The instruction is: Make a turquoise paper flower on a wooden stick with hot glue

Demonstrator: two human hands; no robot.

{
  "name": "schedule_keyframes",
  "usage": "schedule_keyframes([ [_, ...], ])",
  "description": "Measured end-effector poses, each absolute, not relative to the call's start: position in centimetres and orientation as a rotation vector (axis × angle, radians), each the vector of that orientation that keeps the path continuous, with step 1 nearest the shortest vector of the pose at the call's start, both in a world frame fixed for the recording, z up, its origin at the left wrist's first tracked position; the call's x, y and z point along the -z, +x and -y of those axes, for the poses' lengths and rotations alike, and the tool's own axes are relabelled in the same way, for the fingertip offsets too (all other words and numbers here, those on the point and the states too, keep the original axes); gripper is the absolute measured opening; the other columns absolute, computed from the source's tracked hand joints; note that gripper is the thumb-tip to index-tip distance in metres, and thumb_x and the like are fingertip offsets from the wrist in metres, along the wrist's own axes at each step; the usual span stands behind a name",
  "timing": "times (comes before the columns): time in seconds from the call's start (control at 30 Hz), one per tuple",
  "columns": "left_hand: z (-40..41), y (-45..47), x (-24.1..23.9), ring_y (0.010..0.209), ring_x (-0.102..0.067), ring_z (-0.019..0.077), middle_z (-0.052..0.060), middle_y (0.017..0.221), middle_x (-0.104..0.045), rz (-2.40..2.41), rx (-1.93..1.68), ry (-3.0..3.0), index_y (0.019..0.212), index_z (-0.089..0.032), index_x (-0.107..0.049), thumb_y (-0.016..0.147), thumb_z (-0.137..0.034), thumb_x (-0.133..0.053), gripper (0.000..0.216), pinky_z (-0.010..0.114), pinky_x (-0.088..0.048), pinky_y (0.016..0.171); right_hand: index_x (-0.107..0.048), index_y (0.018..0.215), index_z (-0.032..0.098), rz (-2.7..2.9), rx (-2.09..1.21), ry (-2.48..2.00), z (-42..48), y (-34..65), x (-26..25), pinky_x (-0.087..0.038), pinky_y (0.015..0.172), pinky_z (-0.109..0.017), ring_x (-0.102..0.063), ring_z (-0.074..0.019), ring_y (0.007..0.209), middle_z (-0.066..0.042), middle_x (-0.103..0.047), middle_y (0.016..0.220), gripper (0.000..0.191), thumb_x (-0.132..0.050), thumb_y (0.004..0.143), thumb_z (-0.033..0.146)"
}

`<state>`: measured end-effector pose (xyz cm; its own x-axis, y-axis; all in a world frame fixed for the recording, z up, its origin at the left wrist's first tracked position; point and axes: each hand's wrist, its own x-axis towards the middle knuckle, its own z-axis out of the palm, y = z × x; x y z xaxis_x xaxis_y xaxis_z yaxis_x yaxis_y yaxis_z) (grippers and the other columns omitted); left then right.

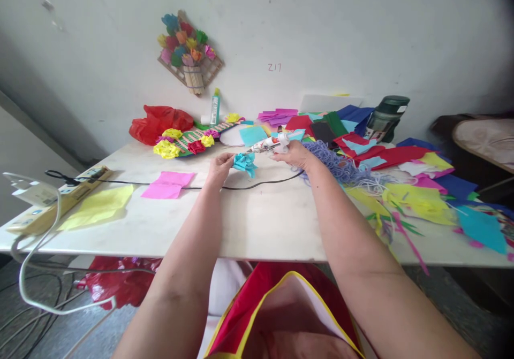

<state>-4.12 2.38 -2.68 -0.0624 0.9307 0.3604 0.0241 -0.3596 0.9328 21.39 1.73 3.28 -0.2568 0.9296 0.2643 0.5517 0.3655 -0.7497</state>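
Observation:
Over the middle of the table, my left hand (220,169) is closed on a crumpled blue paper flower (244,164). My right hand (294,155) grips a white hot glue gun (271,144), whose nozzle points left, just above the flower; whether it touches the paper I cannot tell. A black cord (257,186) runs from near my right hand across the table to the left. Beyond my left hand lies a green decorated piece (191,140) with yellow, red and pink paper flowers on it. A tangle of purple yarn (335,162) sits beside my right wrist.
Pink paper (167,184), yellow paper (97,207) and a power strip (60,201) lie on the left. A red plastic bag (160,125) and glue bottle (216,108) are at the back. Coloured paper scraps (381,155) and a dark bottle (387,118) occupy the right.

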Motion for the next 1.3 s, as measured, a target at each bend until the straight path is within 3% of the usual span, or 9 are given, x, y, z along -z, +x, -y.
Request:
schedule_keyframes([
  [0.17, -2.14, -4.12, 2.49, 0.064, -0.056, 0.0142, 0.002, 0.066, -0.066, -1.063, -1.5, 1.449, 0.074, -0.016, -0.072, 0.058, -0.055, -0.082, 0.043, 0.027, -0.043, 0.065, -0.067, 0.071, 0.016, 1.963, -0.68, -1.206, -2.18, 21.28, -2.92, -0.048, 0.063, -0.026, -0.063, -0.0165, 0.067, -0.002, -0.066, 0.068, 0.019, -0.072, 0.064, 0.032],
  [0.57, -2.26, -4.11, 2.69, 0.063, -0.058, 0.0129, 0.003, 0.066, -0.067, -0.999, -1.482, 1.404, 0.074, -0.014, -0.073, 0.054, -0.055, -0.085, 0.048, 0.026, -0.045, 0.066, -0.071, 0.079, 0.014, 2.01, -0.637, -1.205, -2.17, 20.98, -2.9, -0.048, 0.063, -0.026, -0.064, -0.0175, 0.067, -0.003, -0.069, 0.07, 0.024, -0.072, 0.066, 0.034],
  [1.3, -2.16, -4.06, 2.65, 0.063, -0.059, 0.0138, 0.003, 0.066, -0.069, -0.971, -1.466, 1.415, 0.076, -0.014, -0.075, 0.055, -0.053, -0.086, 0.045, 0.027, -0.046, 0.067, -0.075, 0.09, 0.014, 2.068, -0.527, -1.22, -2.26, 20.61, -2.93, -0.053, 0.08, -0.029, -0.071, -0.0235, 0.09, -0.006, -0.077, 0.089, 0.022, -0.073, 0.073, 0.026],
])
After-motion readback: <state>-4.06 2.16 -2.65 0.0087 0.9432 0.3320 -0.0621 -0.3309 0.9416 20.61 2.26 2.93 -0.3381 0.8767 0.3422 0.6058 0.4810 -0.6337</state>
